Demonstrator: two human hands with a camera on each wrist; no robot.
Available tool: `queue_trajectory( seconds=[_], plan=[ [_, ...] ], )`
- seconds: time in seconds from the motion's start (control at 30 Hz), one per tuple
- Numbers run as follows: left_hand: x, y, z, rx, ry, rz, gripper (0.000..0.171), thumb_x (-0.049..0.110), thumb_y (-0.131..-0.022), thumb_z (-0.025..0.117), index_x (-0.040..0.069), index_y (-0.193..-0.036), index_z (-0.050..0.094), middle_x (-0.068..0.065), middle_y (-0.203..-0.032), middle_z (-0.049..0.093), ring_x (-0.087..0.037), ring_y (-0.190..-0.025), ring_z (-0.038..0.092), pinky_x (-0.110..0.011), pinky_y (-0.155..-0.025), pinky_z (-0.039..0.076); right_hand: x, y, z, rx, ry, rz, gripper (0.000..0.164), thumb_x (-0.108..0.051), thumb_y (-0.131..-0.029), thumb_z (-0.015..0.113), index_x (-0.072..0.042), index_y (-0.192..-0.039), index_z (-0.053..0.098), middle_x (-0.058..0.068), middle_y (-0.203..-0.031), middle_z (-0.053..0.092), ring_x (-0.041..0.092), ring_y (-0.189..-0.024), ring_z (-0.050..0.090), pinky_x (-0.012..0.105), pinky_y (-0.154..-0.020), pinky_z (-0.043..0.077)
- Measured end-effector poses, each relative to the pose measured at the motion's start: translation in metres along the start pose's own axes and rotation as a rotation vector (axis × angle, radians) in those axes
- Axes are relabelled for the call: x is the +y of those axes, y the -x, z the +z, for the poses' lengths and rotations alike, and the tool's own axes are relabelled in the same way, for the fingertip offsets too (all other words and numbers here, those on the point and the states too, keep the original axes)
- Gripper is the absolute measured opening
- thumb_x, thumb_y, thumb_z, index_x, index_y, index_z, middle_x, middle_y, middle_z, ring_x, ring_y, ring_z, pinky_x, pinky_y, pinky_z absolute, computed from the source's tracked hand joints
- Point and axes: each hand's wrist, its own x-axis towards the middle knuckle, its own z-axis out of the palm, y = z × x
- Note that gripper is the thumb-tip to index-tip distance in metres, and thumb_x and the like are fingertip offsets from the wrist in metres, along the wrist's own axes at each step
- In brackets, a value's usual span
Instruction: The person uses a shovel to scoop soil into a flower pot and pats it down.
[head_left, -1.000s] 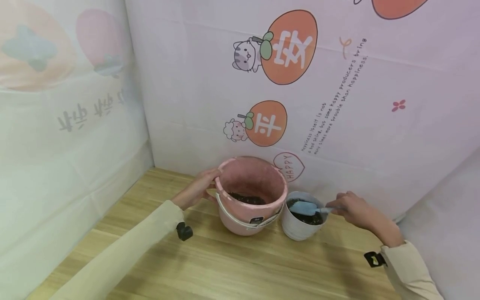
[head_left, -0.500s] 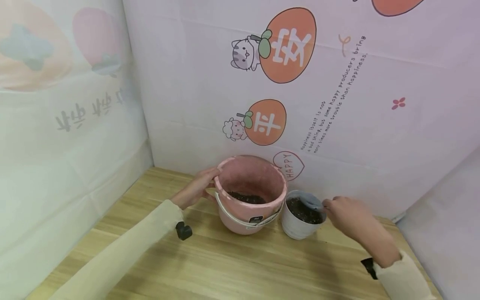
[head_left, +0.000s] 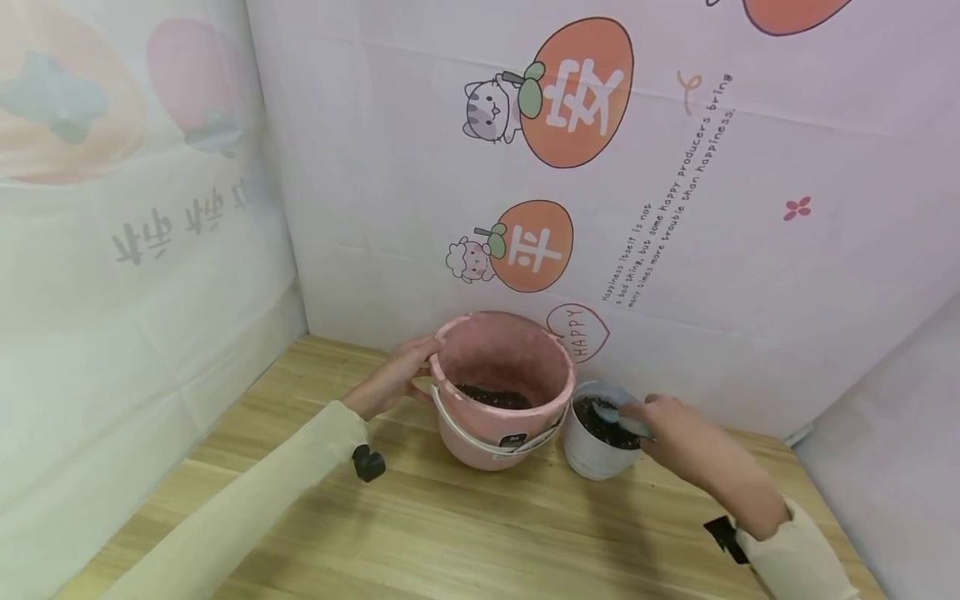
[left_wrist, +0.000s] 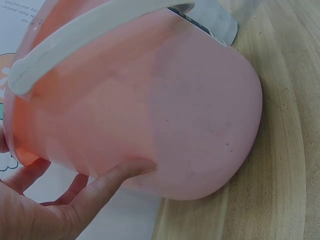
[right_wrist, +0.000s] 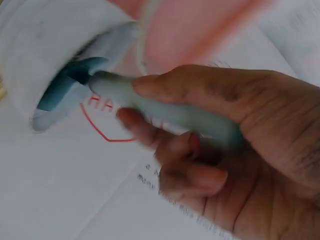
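Note:
In the head view my left hand (head_left: 397,377) holds the left side of a pink bucket (head_left: 480,421) at its rim. Its fingers (left_wrist: 135,166) spread along the outer wall in the left wrist view. Dark soil (head_left: 491,395) lies at the bottom of the bucket. My right hand (head_left: 690,437) grips the handle of a blue-grey hand trowel (right_wrist: 170,107), thumb along its top. The trowel's blade dips into a white flowerpot (head_left: 588,454), which stands right of the bucket and holds dark soil (head_left: 600,432) almost to its rim.
Both vessels stand on a wood-grain table (head_left: 465,525) close to the printed cloth backdrop (head_left: 390,167). A second cloth wall (head_left: 172,317) rises on the left. The bucket's white bail handle (left_wrist: 85,37) hangs down its front.
My right hand turns the trowel: its blade goes from flat over the pot to its back rim, then down into the soil. My left hand stays on the bucket.

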Motion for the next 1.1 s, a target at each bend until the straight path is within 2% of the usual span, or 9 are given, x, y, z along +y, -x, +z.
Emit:
queue_trajectory(
  seconds=[0.07,0.23,0.4,0.57,0.7,0.8,0.93,1.03,1.1],
  plan=[
    [0.001,-0.001,-0.001,0.000,-0.006,0.008,0.056,0.034,-0.109,0.048,0.005,-0.156,0.045,-0.016,-0.113,0.062,-0.047,-0.134,0.053,-0.052,-0.079,0.067,0.007,0.001,-0.006,0.017,-0.045,-0.054,0.029,-0.002,-0.084,0.084,-0.004,-0.112,0.078,0.002,-0.092,0.068,0.020,-0.082,0.066,0.037,-0.066,0.061],
    [0.001,-0.001,-0.002,0.004,-0.017,0.012,0.053,0.033,-0.108,0.048,0.003,-0.151,0.049,-0.021,-0.120,0.061,-0.047,-0.133,0.054,-0.053,-0.080,0.067,0.023,-0.003,0.004,0.182,-0.158,-0.232,0.028,-0.005,-0.082,0.088,-0.019,-0.104,0.079,-0.007,-0.101,0.068,0.013,-0.092,0.065,0.030,-0.074,0.061],
    [-0.002,0.000,0.001,-0.011,-0.016,-0.005,0.056,0.033,-0.108,0.048,0.008,-0.159,0.043,-0.025,-0.135,0.056,-0.047,-0.136,0.051,-0.051,-0.081,0.067,0.035,-0.003,0.027,0.271,-0.417,-0.243,0.044,0.001,-0.080,0.088,-0.020,-0.116,0.075,-0.003,-0.113,0.073,0.011,-0.107,0.068,0.020,-0.091,0.058],
    [-0.001,0.001,0.001,-0.001,-0.006,0.007,0.055,0.033,-0.109,0.048,0.008,-0.157,0.045,-0.017,-0.117,0.060,-0.047,-0.136,0.052,-0.051,-0.078,0.067,0.037,-0.005,0.044,0.320,-0.527,-0.275,0.041,0.000,-0.081,0.087,-0.017,-0.116,0.075,0.002,-0.114,0.074,0.007,-0.112,0.066,0.009,-0.098,0.050],
    [-0.001,-0.001,0.001,-0.009,-0.009,0.008,0.055,0.033,-0.109,0.048,0.009,-0.158,0.044,-0.015,-0.116,0.061,-0.047,-0.136,0.052,-0.050,-0.077,0.067,0.029,-0.009,0.052,0.447,-0.440,-0.391,0.036,0.001,-0.078,0.088,-0.010,-0.111,0.077,0.002,-0.113,0.074,0.017,-0.107,0.070,0.007,-0.098,0.050],
    [-0.001,-0.002,0.001,-0.004,-0.006,0.000,0.055,0.033,-0.108,0.048,0.010,-0.158,0.045,-0.021,-0.126,0.059,-0.046,-0.137,0.052,-0.049,-0.077,0.067,0.020,-0.013,0.054,0.561,-0.330,-0.473,0.021,-0.019,-0.092,0.081,-0.007,-0.109,0.077,0.007,-0.111,0.074,0.025,-0.101,0.073,0.009,-0.099,0.052],
    [-0.002,-0.001,0.001,-0.005,-0.010,0.006,0.056,0.034,-0.109,0.047,0.009,-0.159,0.043,-0.022,-0.128,0.057,-0.046,-0.137,0.051,-0.050,-0.077,0.067,0.008,-0.018,0.055,0.691,-0.169,-0.515,0.040,-0.039,-0.106,0.058,-0.003,-0.106,0.076,0.010,-0.105,0.073,0.028,-0.092,0.073,0.023,-0.084,0.063],
    [-0.002,0.000,0.000,-0.003,-0.008,0.006,0.056,0.033,-0.109,0.048,0.008,-0.159,0.043,-0.015,-0.115,0.061,-0.047,-0.136,0.051,-0.050,-0.078,0.067,0.000,-0.020,0.057,0.720,-0.061,-0.514,0.043,-0.039,-0.109,0.053,-0.003,-0.107,0.074,0.011,-0.104,0.072,0.027,-0.088,0.073,0.037,-0.070,0.064],
    [-0.002,0.000,0.000,-0.002,-0.008,0.008,0.056,0.033,-0.109,0.048,0.007,-0.158,0.044,-0.008,-0.104,0.061,-0.047,-0.136,0.051,-0.050,-0.078,0.067,-0.003,-0.022,0.059,0.703,-0.032,-0.510,0.042,-0.039,-0.110,0.051,-0.003,-0.109,0.073,0.010,-0.104,0.071,0.026,-0.087,0.073,0.038,-0.067,0.063]
  ],
)
